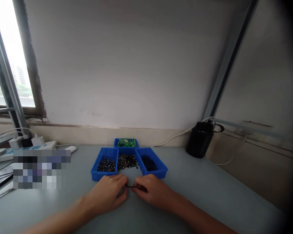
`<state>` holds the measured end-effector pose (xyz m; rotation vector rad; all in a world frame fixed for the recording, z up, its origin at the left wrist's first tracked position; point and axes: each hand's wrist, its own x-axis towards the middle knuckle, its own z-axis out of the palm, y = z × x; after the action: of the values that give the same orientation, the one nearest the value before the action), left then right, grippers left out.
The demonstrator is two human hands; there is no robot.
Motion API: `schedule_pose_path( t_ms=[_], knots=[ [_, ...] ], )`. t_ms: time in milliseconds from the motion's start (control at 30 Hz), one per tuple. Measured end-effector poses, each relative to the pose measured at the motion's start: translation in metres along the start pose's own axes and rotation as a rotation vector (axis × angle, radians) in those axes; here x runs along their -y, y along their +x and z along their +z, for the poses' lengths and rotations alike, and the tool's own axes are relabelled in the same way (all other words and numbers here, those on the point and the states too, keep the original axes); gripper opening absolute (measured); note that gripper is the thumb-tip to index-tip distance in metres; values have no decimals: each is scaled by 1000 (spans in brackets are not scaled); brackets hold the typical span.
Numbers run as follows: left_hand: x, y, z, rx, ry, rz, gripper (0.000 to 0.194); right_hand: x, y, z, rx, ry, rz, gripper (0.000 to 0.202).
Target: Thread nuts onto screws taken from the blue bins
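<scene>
My left hand (112, 191) and my right hand (151, 190) meet in front of the blue bins, fingers pinched. A thin dark rod-like piece (129, 187) spans the gap between their fingertips. A thicker dark part (143, 188) shows in my right hand's grip; its kind is too small to make out. The left blue bin (96, 168) holds many small metallic parts (107, 164). Black pieces (148, 163) lie in the right blue bin (158, 159). Between the bins is a loose pile of small dark and brassy screw-like parts (127, 161).
Behind the pile stands a blue bin (128, 150) with green packets (126, 142). A black jug (199, 139) is at the back right. Left are a power strip (45, 148), cables, a white mouse (72, 149) and a blurred-out patch on the grey table (180, 185).
</scene>
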<state>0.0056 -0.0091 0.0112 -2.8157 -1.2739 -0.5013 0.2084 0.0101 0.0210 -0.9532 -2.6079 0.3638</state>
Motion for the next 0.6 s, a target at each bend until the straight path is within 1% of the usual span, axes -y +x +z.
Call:
schedule_pose_path(
  t_ms=[100,233,467,600],
  knots=[
    [-1,-1,-1,-28,-32,37,5,1,0,1,39,-21,-8,16],
    [-2,-2,0,-11,-89,100,5,2,0,3,92,-2,-37,21],
    [-4,-2,0,-8,-129,88,6,2,1,0,93,32,-6,19],
    [-3,-2,0,10,-48,52,6,3,0,-3,76,62,4,17]
  ],
)
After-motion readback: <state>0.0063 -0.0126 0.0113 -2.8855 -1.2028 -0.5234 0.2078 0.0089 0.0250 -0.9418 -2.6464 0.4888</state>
